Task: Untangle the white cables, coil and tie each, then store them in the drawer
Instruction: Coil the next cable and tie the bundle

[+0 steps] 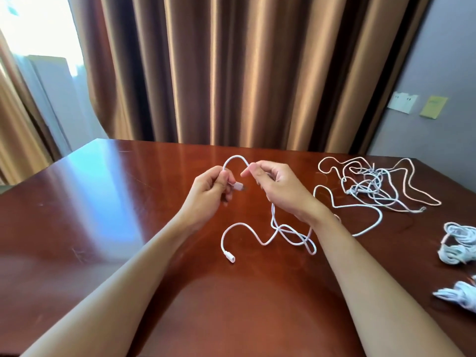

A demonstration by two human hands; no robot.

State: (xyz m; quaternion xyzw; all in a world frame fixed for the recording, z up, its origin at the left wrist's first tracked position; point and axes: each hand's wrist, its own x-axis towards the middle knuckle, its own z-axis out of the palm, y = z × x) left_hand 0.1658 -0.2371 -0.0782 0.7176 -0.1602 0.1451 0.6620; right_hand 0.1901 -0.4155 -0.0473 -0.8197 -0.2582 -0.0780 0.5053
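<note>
Head view: my hands, left (211, 188) and right (277, 185), pinch one thin white cable (273, 229), starting its coil; tangled white heap (371, 186) beyond my right remains, coiled white bundles (458, 243) finished beside it.

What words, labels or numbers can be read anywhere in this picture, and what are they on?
No text can be read.
Yellow note on the wall: a faint mark near its top, too blurred to read.
White wall plate: small dark marks, not legible as text.
White cable in the hands and its plugs: no print visible.
Table and curtain: no writing.
</note>
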